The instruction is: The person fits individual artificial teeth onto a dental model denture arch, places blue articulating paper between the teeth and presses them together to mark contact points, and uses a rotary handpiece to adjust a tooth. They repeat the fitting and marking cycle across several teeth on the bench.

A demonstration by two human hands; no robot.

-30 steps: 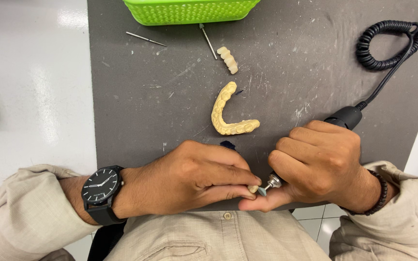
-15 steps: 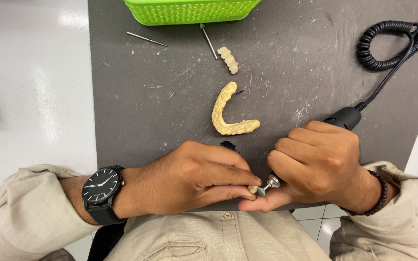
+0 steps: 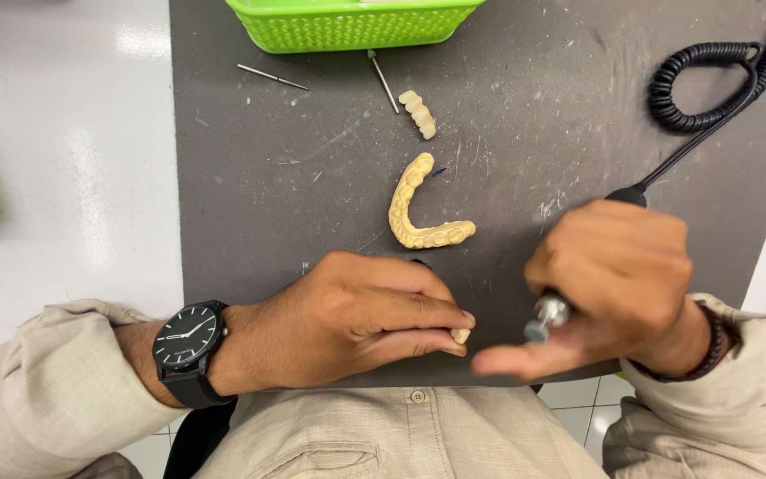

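Whereas a moment earlier the tool tip touched the workpiece, the right hand [image 3: 618, 284] has now drawn the rotary handpiece [image 3: 550, 315] slightly to the right, leaving a clear gap; grinding contact appears interrupted. The small cream tooth piece [image 3: 461, 335] sits pinched between the fingertips of the left hand [image 3: 356, 315], unmoved, at the near edge of the dark mat [image 3: 250, 222]. The right hand is clenched around the handpiece, its image blurred. Just beyond both hands lies a curved dental arch cast [image 3: 418, 208]; farther off, a short tooth segment [image 3: 418, 113], two loose burs [image 3: 272, 77], a green basket [image 3: 347, 22] and the coiled cord [image 3: 711, 84].
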